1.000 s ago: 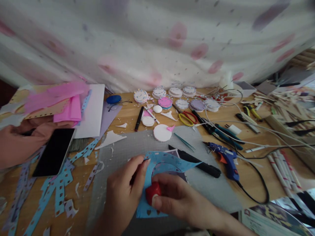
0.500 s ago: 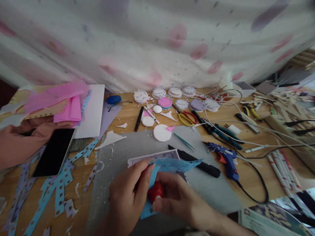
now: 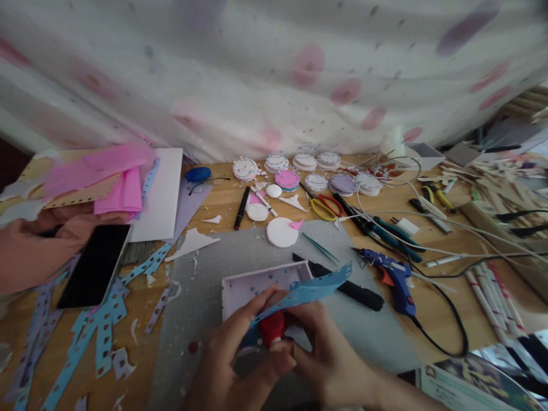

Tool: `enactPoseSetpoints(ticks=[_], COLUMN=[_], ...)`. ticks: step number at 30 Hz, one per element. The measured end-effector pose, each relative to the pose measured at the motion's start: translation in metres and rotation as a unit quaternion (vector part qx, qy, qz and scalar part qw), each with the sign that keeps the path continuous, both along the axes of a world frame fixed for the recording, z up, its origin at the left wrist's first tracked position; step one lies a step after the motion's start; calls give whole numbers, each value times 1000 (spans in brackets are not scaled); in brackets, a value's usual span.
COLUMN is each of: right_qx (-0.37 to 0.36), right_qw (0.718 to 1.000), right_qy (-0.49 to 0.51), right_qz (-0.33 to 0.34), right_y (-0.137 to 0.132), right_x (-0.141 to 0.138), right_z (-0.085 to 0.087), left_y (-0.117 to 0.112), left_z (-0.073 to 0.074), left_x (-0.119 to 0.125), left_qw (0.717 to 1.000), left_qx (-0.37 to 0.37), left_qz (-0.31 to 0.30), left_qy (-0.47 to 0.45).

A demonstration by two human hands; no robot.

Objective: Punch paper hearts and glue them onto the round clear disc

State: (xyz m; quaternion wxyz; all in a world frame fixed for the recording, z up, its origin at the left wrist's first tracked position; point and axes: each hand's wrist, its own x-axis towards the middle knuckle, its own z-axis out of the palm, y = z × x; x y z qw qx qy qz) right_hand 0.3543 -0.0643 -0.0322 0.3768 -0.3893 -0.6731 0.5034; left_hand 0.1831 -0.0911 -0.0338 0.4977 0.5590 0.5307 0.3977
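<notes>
Another person's hand point(image 3: 29, 245): at the far left edge, resting on the wooden table point(image 3: 222, 202), just beside a dark smartphone point(image 3: 95, 264) lying face up.
Paper stack: pink sheets point(image 3: 115, 182) and a white card point(image 3: 160, 194) lie behind the phone.
Offcuts: punched blue paper strips point(image 3: 98, 334) are scattered over the table's near left part, in front of the phone.
Cutting mat point(image 3: 240, 251): grey, in the middle of the table, under both of the person's own hands.
Left hand point(image 3: 233, 365): low in the middle, fingers curled narrowly, thumb and fingertips pinching the near end of the blue paper sheet and touching the red punch.
Small red punch point(image 3: 273, 329): between the two hands, over the mat, clamped on the blue sheet's lower edge.
Blue paper sheet point(image 3: 308, 290): held up off the mat, tilted, its free end rising to the right; small holes run along its edge.
White tray point(image 3: 252, 282): shallow, just behind the hands on the mat, with tiny blue bits inside.
Right hand point(image 3: 331, 359): closed around the punch from the right, thumb pressing on its top.
Black craft knife point(image 3: 342, 282): lies on the mat just behind the blue sheet.
Round paper discs point(image 3: 287, 178): in rows near the patterned cloth point(image 3: 274, 74) at the back.
Yellow-and-red scissors point(image 3: 325, 205): right of the discs.
Blue glue gun point(image 3: 394, 277): on the table right of the mat, its black cord trailing away to the right.
</notes>
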Motion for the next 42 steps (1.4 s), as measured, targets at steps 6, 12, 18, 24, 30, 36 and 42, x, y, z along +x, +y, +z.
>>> enactPoseSetpoints(ticks=[6, 12, 18, 24, 30, 36, 42], right_qx=[41, 47, 47, 71, 56, -1, 11], right_qw=[999, 999, 998, 995, 996, 999, 997], right_qy=[-4, -20, -29, -56, -58, -32, -76], right_qz=[1, -5, 40, 51, 39, -7, -3], right_y=[3, 9, 15, 12, 8, 14, 18], right_x=[-4, -9, -4, 14, 19, 22, 25], right_z=[1, 1, 8, 17, 13, 8, 0], left_y=[-1, -4, 10, 23, 17, 15, 13], left_z=[5, -9, -8, 13, 9, 2, 0], left_x=[14, 14, 5, 10, 12, -2, -13], left_qw=[997, 994, 988, 994, 996, 992, 982], left_qx=[41, 33, -70, -61, -18, -32, -22], left_qz=[57, 99, 137, 84, 87, 123, 189], left_qy=[-39, -27, -29, -27, 1, 22, 2])
